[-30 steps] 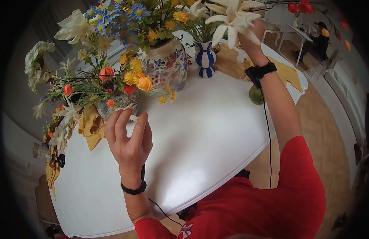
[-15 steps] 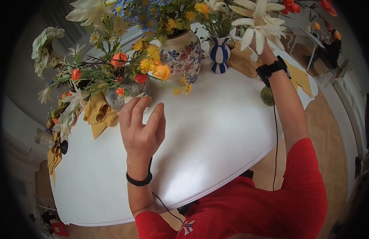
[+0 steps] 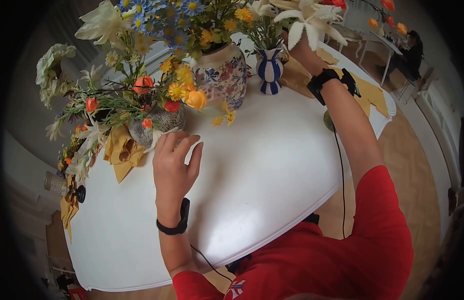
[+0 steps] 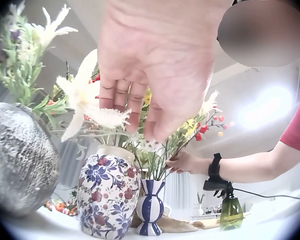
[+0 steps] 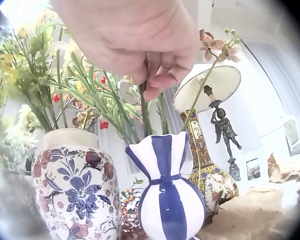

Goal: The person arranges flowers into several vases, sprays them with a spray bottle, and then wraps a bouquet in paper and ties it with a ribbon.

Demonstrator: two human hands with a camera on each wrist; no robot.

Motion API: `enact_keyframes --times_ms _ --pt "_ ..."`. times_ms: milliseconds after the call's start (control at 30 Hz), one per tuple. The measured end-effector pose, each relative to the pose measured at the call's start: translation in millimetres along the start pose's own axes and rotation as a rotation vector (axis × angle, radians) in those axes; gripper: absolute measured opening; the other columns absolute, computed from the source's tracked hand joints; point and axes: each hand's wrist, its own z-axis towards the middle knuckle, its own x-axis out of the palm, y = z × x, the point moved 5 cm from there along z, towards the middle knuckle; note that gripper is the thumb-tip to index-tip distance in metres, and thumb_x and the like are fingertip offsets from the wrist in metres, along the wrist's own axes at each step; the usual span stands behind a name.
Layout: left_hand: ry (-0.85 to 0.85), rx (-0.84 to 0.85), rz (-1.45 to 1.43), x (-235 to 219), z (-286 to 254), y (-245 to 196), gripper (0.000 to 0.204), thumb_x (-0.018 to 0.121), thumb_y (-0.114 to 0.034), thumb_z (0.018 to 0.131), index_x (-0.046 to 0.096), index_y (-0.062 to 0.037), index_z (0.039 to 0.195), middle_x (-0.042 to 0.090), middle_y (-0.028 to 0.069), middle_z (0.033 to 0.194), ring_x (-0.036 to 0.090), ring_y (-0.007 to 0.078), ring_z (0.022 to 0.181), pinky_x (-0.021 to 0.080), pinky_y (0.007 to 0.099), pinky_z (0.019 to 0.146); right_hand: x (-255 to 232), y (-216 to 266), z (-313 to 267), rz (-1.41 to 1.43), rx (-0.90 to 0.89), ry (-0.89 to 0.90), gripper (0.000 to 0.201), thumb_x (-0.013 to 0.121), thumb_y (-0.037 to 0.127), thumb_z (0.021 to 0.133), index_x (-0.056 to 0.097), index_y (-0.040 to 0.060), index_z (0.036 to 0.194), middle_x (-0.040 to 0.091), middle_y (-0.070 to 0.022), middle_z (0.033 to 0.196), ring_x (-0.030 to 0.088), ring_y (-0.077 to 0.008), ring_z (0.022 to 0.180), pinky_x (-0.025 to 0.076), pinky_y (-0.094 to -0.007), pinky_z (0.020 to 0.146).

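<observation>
In the head view my right hand (image 3: pixel 307 54) is behind a large white flower (image 3: pixel 309 21), beside the blue-and-white striped vase (image 3: pixel 270 71). The right wrist view shows that hand (image 5: pixel 132 42) pinching a brown-green stem (image 5: pixel 144 107) above the mouth of the striped vase (image 5: pixel 170 200); green stems stand around it. My left hand (image 3: pixel 174 167), fingers loosely bent, is beside the grey textured pot (image 3: pixel 159 122). White petals (image 4: pixel 85 102) touch or overlap its fingers in the left wrist view; I see no grip by that hand (image 4: pixel 157 60).
A floral-patterned vase (image 3: pixel 223 75) with blue and yellow flowers stands between the pot and the striped vase. Yellow cloth (image 3: pixel 123 152) and brown paper (image 3: pixel 296 77) lie on the white table (image 3: pixel 252 165). A green bottle (image 4: pixel 231 212) is near my right forearm; a lamp (image 5: pixel 210 90) stands behind.
My right hand has come closer to the striped vase, and the white flower has shifted with respect to it. My left hand stays by the grey pot, its fingers closer together. The head view has shifted.
</observation>
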Motion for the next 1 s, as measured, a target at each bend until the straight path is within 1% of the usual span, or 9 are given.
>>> enact_keyframes --times_ms 100,167,267,433,500,567,767,833,1000 --pt "-0.013 0.008 -0.004 -2.1 -0.4 -1.4 0.014 0.079 -0.004 0.083 0.073 -0.0044 0.095 0.068 0.0090 0.096 0.063 0.0302 0.088 0.052 0.0406 0.075 -46.0 55.3 10.2 -0.050 0.093 0.065 0.041 0.065 0.037 0.096 0.071 -0.0027 0.088 0.071 -0.0259 0.086 0.069 -0.0445 0.085 0.055 -0.0508 0.078" --pt "-0.021 0.016 -0.003 -3.2 0.0 -3.2 0.014 0.079 -0.003 0.083 0.073 -0.0045 0.095 0.068 0.0089 0.096 0.063 0.0301 0.088 0.051 0.0406 0.074 -54.4 65.2 12.0 0.025 0.230 0.166 0.044 0.065 0.040 0.097 0.071 -0.0023 0.088 0.071 -0.0264 0.087 0.070 -0.0441 0.087 0.055 -0.0512 0.078" --pt "-0.034 0.026 0.001 -6.2 0.7 -6.5 0.014 0.079 -0.003 0.082 0.073 -0.0049 0.095 0.068 0.0087 0.095 0.063 0.0298 0.087 0.051 0.0408 0.074 -60.2 74.5 6.4 0.083 0.262 0.079 0.045 0.064 0.042 0.098 0.071 -0.0019 0.091 0.072 -0.0253 0.088 0.070 -0.0430 0.089 0.054 -0.0516 0.079" --pt "-0.043 0.038 0.005 -11.5 0.7 -10.5 0.014 0.079 -0.002 0.082 0.072 -0.0053 0.094 0.067 0.0083 0.094 0.062 0.0293 0.085 0.050 0.0407 0.073 -63.3 81.1 -2.0 0.039 0.148 0.006 0.036 0.062 0.039 0.099 0.072 0.0053 0.103 0.073 -0.0197 0.092 0.070 -0.0421 0.087 0.055 -0.0507 0.078" --pt "-0.050 0.040 0.002 -12.4 0.7 -12.1 0.015 0.079 -0.001 0.082 0.072 -0.0053 0.094 0.067 0.0081 0.093 0.062 0.0292 0.085 0.050 0.0406 0.073 -64.6 78.4 -7.8 0.205 0.219 -0.015 0.029 0.066 0.036 0.098 0.074 0.0080 0.103 0.075 -0.0180 0.091 0.071 -0.0398 0.088 0.056 -0.0480 0.076" --pt "-0.056 0.046 0.003 -13.3 0.8 -13.3 0.015 0.079 -0.001 0.081 0.072 -0.0053 0.094 0.067 0.0080 0.093 0.061 0.0291 0.085 0.050 0.0405 0.072 -68.5 80.8 -11.8 0.202 0.335 0.063 0.028 0.069 0.034 0.096 0.075 0.0076 0.103 0.075 -0.0180 0.091 0.072 -0.0387 0.089 0.056 -0.0465 0.075" --pt "-0.063 0.072 0.019 -15.1 0.9 -16.4 0.016 0.079 0.000 0.081 0.072 -0.0053 0.094 0.067 0.0079 0.092 0.062 0.0290 0.084 0.050 0.0403 0.072 -49.6 67.4 -22.7 0.351 0.323 -0.073 0.019 0.067 0.016 0.090 0.076 0.0081 0.105 0.076 -0.0170 0.095 0.072 -0.0377 0.089 0.057 -0.0443 0.077" --pt "-0.065 0.068 0.023 -15.3 0.4 -16.1 0.016 0.079 0.000 0.081 0.072 -0.0054 0.094 0.067 0.0078 0.092 0.062 0.0291 0.084 0.050 0.0404 0.072 -51.2 67.1 -24.2 0.157 0.303 0.008 0.021 0.066 0.011 0.087 0.077 0.0091 0.105 0.075 -0.0174 0.098 0.072 -0.0378 0.090 0.057 -0.0443 0.078" --pt "-0.057 0.070 0.030 -16.0 0.6 -18.3 0.015 0.079 -0.001 0.081 0.073 -0.0056 0.095 0.067 0.0079 0.093 0.062 0.0294 0.085 0.050 0.0408 0.073 -54.9 68.0 -31.9 0.175 0.277 0.037 0.029 0.066 0.007 0.082 0.075 0.0090 0.110 0.075 -0.0170 0.103 0.071 -0.0383 0.094 0.057 -0.0450 0.082"
